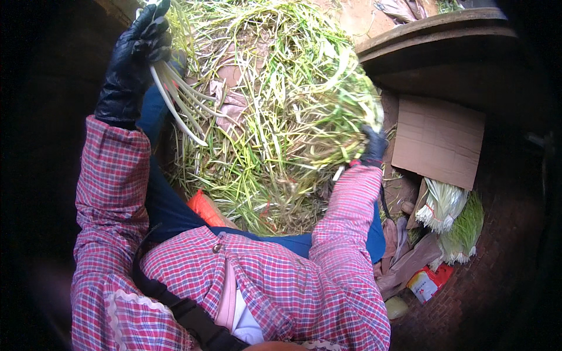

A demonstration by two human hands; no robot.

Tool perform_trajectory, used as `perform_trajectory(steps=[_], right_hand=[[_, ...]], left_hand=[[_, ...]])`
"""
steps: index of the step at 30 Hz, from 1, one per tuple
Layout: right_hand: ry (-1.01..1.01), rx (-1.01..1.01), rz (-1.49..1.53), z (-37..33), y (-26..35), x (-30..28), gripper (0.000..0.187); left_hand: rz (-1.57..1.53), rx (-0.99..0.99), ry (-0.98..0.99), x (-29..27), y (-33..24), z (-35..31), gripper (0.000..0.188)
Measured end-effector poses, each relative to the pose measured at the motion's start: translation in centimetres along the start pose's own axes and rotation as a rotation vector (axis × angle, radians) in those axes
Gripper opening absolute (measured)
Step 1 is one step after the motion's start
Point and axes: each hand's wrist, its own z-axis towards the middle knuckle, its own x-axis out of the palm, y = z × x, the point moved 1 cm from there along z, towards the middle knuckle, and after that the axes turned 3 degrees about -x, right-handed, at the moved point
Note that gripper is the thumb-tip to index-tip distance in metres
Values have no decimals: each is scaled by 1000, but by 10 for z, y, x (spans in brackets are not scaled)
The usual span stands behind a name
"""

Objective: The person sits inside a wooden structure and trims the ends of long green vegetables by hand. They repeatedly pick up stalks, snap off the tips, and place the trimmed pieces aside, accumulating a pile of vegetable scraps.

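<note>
My left hand [143,52], in a black glove, is raised at the upper left. Its fingers are closed around a bunch of long white stalks [178,102], which look like garlic chives and hang down toward the pile. Farther right, my dark-gloved right hand [373,146] is at the right side of the heap, closed on a clump of yellow-green leaves [345,131]. That clump is smeared by motion, and the right fingers are partly hidden. Between my hands and legs spreads a large heap of loose leaves and stalks [263,169].
A brown cardboard sheet [439,140] leans at the right above a tied white stalk bundle [442,202] and a green-topped bundle [465,228]. Below them lies a red-and-white packet [430,281]. An orange-red bag [208,207] touches my left leg. A curved dark rim [433,32] stands at the upper right.
</note>
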Motion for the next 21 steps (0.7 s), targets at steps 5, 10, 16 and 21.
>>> perform_trajectory(steps=[5,10,16,21], right_hand=[[-492,7,-187,-28,0,-7,38],[21,58,101,-26,13,-6,31],[43,165,-185,-22,-9,-19,28],[-38,121,-1158,-26,-30,10,47]], left_hand=[[-126,-35,180,11,12,9,63],[27,-26,80,31,22,17,59],[-167,-144,-289,52,39,26,34],[-46,-233,-426,73,52,24,48]])
